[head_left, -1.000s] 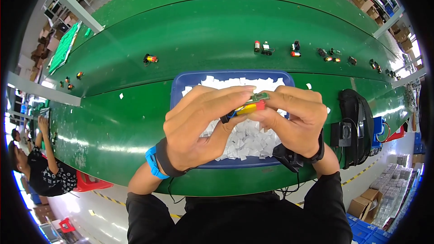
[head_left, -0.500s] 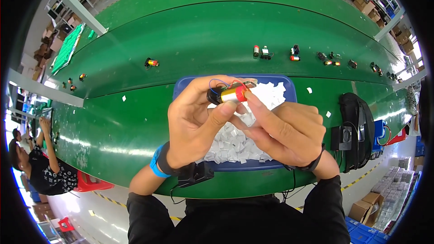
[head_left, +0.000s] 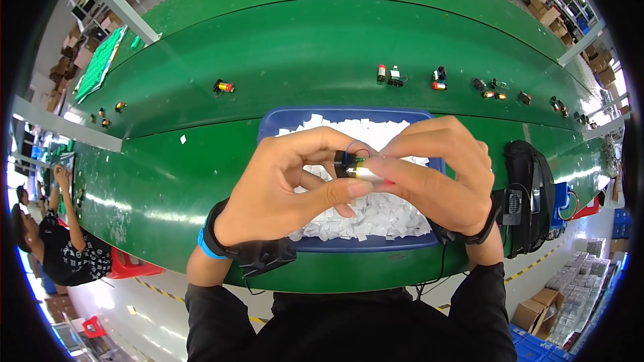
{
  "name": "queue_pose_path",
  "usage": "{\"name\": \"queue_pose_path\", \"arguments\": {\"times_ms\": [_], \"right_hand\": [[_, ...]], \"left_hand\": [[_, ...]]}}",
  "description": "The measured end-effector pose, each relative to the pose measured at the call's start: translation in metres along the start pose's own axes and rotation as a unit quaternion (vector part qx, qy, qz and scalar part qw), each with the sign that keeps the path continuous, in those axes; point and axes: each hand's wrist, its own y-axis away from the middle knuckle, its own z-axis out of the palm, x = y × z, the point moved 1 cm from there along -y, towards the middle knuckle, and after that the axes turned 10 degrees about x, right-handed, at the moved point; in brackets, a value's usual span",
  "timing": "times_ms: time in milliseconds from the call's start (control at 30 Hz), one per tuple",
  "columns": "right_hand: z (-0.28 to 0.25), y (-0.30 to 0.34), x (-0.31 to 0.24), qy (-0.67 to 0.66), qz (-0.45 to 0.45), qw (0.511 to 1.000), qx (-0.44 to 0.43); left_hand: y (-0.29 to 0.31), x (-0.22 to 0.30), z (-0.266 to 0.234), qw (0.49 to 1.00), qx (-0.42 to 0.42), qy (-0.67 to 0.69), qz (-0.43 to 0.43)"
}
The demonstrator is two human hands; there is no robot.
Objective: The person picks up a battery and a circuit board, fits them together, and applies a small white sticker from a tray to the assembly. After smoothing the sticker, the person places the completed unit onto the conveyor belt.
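Between both hands is a battery assembly [head_left: 368, 171], a silver cylinder with a black end part and thin coloured wires. My left hand [head_left: 285, 191] pinches it from the left, thumb along its lower side. From the right, the fingers of my right hand [head_left: 446, 177] close over its other end and hide most of the red end. Below them lies a blue tray [head_left: 276, 122] filled with small white paper-like pieces [head_left: 365, 220]; the held part stays above these pieces.
Similar battery assemblies [head_left: 439, 85] lie scattered along the green bench [head_left: 302, 40]. To the right of the tray are a black box with a grille [head_left: 513, 206] and a black bag [head_left: 530, 181]. A co-worker [head_left: 67, 241] sits at far left.
The battery assembly has moved slightly right and down. My right hand has risen and now covers its red end and much of the board side. My left hand has followed rightward.
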Motion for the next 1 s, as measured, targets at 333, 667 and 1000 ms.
{"name": "queue_pose_path", "arguments": {"times_ms": [333,667,1000], "right_hand": [[-0.001,0.004,0.002,-0.027,0.011,0.999,-0.017],[-0.001,0.005,0.013,-0.023,0.026,0.999,0.01],[0.003,0.009,0.019,-0.011,0.041,0.999,0.028]], "left_hand": [[0.002,0.0,0.005,0.999,0.017,-0.044,-0.018],[-0.015,0.0,0.001,0.984,-0.033,0.092,-0.149],[-0.025,-0.023,0.002,0.987,-0.033,0.053,-0.146]]}}
